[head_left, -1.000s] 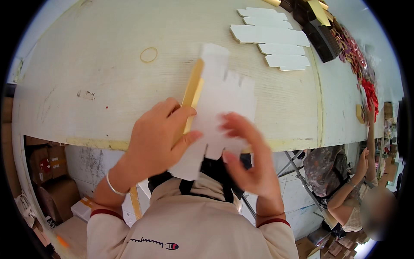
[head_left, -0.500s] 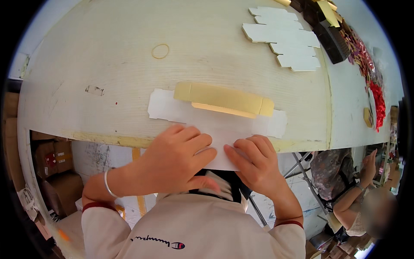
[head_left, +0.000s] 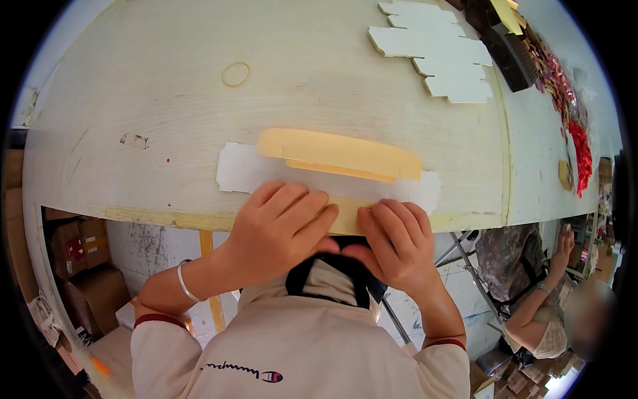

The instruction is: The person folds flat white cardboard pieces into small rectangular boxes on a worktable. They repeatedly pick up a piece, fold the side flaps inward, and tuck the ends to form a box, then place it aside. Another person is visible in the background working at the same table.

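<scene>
A cardboard box blank (head_left: 332,151), white inside and gold outside, lies at the near edge of the table. Its far panel stands folded up with the gold side showing, and white end flaps stick out left and right. My left hand (head_left: 282,223) grips the near panel left of its middle, fingers bent on top and thumb below. To the right, my right hand (head_left: 399,243) pinches the same panel in a like way. Between the hands, a gold strip of that panel shows, bent upward along the table edge. My fingers hide part of the fold.
A stack of flat white box blanks (head_left: 442,50) lies at the far right, beside dark boxes (head_left: 510,60) and red shredded filler (head_left: 580,156). A rubber band (head_left: 236,74) rests on the table (head_left: 159,86). At right, another person's arm (head_left: 548,279) is raised.
The near panel has turned from hanging flat with its white side up to bent upward, showing gold. Both hands have closed in on it, and my left thumb has moved under the panel.
</scene>
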{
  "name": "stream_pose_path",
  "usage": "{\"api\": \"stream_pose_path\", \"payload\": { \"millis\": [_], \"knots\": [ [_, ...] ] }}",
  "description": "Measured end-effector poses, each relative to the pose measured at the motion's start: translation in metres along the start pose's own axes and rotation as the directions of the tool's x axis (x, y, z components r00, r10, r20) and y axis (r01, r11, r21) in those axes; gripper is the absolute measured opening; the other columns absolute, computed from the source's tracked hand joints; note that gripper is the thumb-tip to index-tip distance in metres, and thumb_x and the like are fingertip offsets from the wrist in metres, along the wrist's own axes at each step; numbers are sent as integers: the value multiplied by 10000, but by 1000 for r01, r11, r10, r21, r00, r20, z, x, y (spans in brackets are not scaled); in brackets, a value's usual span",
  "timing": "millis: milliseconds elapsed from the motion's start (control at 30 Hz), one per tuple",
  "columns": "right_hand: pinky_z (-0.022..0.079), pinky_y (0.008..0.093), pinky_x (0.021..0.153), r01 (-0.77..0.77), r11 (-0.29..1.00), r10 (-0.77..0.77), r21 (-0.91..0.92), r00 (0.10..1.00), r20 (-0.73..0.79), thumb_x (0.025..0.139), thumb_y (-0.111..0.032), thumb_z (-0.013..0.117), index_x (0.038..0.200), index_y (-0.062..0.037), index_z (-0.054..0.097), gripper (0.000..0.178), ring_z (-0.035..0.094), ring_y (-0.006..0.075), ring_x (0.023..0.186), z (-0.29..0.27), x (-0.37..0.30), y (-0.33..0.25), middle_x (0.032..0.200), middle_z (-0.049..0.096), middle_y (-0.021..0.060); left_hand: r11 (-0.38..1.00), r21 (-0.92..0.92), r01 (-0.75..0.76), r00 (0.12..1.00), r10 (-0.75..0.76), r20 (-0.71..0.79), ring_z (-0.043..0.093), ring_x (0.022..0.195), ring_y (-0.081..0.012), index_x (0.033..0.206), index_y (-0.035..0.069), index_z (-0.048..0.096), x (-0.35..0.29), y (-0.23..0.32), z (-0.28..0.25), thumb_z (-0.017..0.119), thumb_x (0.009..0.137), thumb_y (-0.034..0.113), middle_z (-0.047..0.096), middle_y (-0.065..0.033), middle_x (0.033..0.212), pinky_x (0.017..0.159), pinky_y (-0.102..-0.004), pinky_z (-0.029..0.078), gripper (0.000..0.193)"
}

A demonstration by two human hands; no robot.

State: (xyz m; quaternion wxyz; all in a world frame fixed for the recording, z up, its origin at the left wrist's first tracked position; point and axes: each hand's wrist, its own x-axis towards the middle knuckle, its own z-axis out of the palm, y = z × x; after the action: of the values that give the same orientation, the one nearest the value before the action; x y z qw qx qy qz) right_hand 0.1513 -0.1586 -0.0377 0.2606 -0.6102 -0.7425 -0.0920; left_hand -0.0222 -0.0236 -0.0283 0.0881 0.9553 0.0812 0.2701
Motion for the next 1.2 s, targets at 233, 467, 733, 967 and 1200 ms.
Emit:
{"api": "stream_pose_path", "payload": {
  "millis": [233,467,733,967,1200],
  "knots": [
    [469,352,696,68,998,-68,1,998,15,701,-80,681,916,1,638,233,561,227,805,1,1,0,915,562,93,989,-137,-54,998,48,-45,594,755,-210,898,28,678,-14,-3,2,782,703,186,639,-45,888,571,-310,494,272],
    [427,361,623,-224,955,201,196,971,131,698,6,633,863,-23,574,178,514,265,725,0,27,6,793,523,97,971,-182,158,987,-154,37,513,631,-204,767,48,585,10,-6,2,705,757,127,513,-51,726,521,-314,436,144],
    [437,379,642,-267,941,235,208,957,167,656,73,582,872,-34,554,243,529,289,759,-2,26,3,798,534,98,998,-29,47,991,-51,-123,596,769,-228,899,59,654,0,-6,-2,676,786,78,652,-71,893,653,-317,470,117],
    [443,383,716,-88,982,61,168,985,160,647,25,598,874,-52,554,243,530,276,793,-5,27,19,826,521,87,931,-251,265,963,-243,116,601,785,-278,1045,76,594,33,-49,-37,646,818,40,616,-100,930,717,-355,487,235],
    [439,364,812,161,983,-153,-92,985,83,740,-73,613,918,-78,598,179,564,208,934,4,36,-6,952,569,63,893,-309,327,909,-208,362,586,730,-305,1053,58,544,25,-41,-26,588,786,-39,588,-101,921,636,-373,474,288]
  ]
}}
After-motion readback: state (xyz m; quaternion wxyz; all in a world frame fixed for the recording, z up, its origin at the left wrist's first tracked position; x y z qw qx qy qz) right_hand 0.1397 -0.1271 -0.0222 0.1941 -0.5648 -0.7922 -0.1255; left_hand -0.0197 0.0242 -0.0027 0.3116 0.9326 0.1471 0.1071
